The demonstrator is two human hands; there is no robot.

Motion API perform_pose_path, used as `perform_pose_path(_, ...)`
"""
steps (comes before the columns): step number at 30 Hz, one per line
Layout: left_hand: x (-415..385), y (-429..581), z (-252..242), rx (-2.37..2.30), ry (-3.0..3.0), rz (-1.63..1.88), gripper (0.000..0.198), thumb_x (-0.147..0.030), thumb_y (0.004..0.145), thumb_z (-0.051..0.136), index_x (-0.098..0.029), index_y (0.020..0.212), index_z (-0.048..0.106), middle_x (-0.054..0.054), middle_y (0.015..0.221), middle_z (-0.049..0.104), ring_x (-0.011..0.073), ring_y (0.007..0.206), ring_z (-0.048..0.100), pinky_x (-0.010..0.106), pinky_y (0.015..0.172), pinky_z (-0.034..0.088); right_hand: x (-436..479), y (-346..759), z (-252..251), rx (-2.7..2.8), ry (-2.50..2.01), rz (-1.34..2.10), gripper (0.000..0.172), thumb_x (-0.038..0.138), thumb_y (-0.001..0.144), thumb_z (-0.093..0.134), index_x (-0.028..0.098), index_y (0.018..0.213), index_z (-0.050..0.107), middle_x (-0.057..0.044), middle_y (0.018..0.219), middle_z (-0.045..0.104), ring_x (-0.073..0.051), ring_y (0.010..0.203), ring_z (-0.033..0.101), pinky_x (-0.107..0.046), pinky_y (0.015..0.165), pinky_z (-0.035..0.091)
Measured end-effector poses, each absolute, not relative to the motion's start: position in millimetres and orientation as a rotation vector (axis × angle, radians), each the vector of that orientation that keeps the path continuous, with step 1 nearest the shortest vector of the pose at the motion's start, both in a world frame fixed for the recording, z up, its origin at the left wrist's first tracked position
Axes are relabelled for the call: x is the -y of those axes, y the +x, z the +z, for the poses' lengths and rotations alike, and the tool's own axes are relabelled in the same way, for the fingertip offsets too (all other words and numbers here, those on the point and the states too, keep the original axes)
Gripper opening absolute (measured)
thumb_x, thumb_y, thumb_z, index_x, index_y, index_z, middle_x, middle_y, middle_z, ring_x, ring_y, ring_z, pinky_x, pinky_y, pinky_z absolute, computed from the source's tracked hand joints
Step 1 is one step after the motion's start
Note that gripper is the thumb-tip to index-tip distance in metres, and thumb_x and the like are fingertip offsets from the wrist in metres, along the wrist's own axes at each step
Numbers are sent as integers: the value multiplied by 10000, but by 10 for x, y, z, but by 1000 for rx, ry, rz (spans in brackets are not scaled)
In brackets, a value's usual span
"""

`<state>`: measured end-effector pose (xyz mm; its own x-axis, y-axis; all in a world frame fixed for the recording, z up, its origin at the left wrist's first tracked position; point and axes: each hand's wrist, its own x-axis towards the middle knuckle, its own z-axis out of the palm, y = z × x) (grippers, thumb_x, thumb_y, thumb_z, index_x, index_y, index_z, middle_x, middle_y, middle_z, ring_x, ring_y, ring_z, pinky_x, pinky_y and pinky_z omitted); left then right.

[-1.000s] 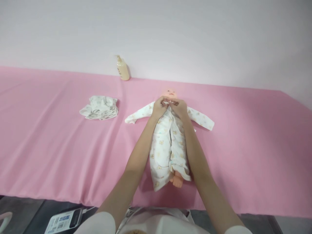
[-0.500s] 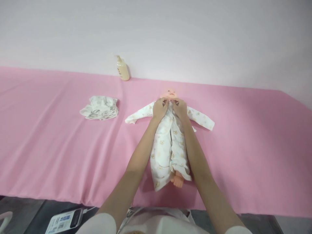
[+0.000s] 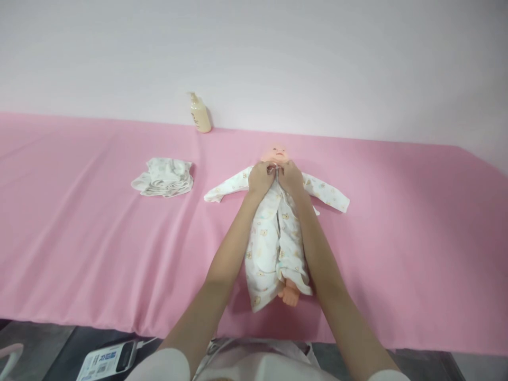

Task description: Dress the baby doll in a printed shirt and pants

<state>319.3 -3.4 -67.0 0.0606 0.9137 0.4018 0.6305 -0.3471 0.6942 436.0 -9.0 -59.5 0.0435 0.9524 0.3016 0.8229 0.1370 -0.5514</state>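
closer together now, left hand (image 3: 261, 178) and right hand (image 3: 291, 177) pinch the garment (image 3: 265, 233), their grip partly hidden.

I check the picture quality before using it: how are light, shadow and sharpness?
Head view: diffuse light; dim shadow on the pink sheet, right side. Head view: detail soft where left hand and right hand meet the clothes; print on the bottle unreadable.

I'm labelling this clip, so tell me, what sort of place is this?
Probably a baby-care practice room, though I can't be sure: a baby doll in a printed outfit lies on a pink cover, with folded white cloth and a pump bottle nearby.
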Motion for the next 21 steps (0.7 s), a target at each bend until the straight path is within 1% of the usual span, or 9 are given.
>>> perform_pose_path(2,111,3162,-558,-1532,2040,1096,167,-173,772,558,-182,915,644,73,886,654,192,781,579,305,736,432,137,4408,-520,1773,-1696,294,274,198,825,493,158,1067,617,-119,1039,573,-218,906,559,-345,816,424)
perform_pose_path(3,155,3141,-494,-1524,2060,1033,159,-160,766,556,-181,898,644,73,867,656,195,771,579,303,720,431,175,4437,-470,1767,-1690,320,226,222,801,540,149,998,622,-109,995,578,-208,881,556,-329,793,428)
perform_pose_path(5,242,3096,-372,-1501,2114,858,138,-138,760,542,-184,833,651,70,820,661,200,733,581,304,684,427,272,4492,-355,1805,-1695,417,150,299,763,604,151,785,609,-79,849,585,-184,781,548,-293,708,425)
perform_pose_path(6,280,3073,-320,-1484,2140,771,144,-130,761,532,-188,804,657,67,807,664,202,719,581,306,670,424,326,4513,-298,1844,-1703,480,190,333,756,613,160,686,576,-60,763,575,-169,720,534,-280,657,410)
perform_pose_path(8,335,3035,-250,-1445,2178,653,179,-115,761,519,-202,798,670,57,810,672,209,715,584,309,659,420,424,4539,-203,1921,-1713,595,280,366,759,603,176,577,508,-22,615,531,-139,610,492,-265,580,366)
perform_pose_path(13,347,2996,-247,-1317,2178,706,267,-86,760,504,-221,875,703,45,868,686,188,697,590,299,685,430,516,4528,-117,1951,-1788,656,284,315,742,601,178,522,485,6,494,484,-108,492,427,-260,520,311)
perform_pose_path(16,340,3017,-266,-1272,2194,745,287,-100,782,494,-232,917,709,44,897,690,194,727,595,312,716,431,496,4524,-124,1958,-1793,601,248,192,729,556,174,494,482,15,467,444,-98,477,392,-257,511,291)
perform_pose_path(18,347,3040,-266,-1299,2229,741,279,-113,794,489,-232,916,711,47,900,691,201,741,594,324,724,429,482,4535,-136,1967,-1774,550,251,116,701,513,179,466,449,29,450,385,-90,470,341,-255,502,267)
perform_pose_path(21,357,3063,-263,-1342,2259,737,250,-104,774,506,-223,874,702,46,861,687,193,721,588,313,694,428,473,4564,-152,1957,-1750,519,270,77,666,477,191,439,385,47,457,277,-84,480,255,-255,493,222)
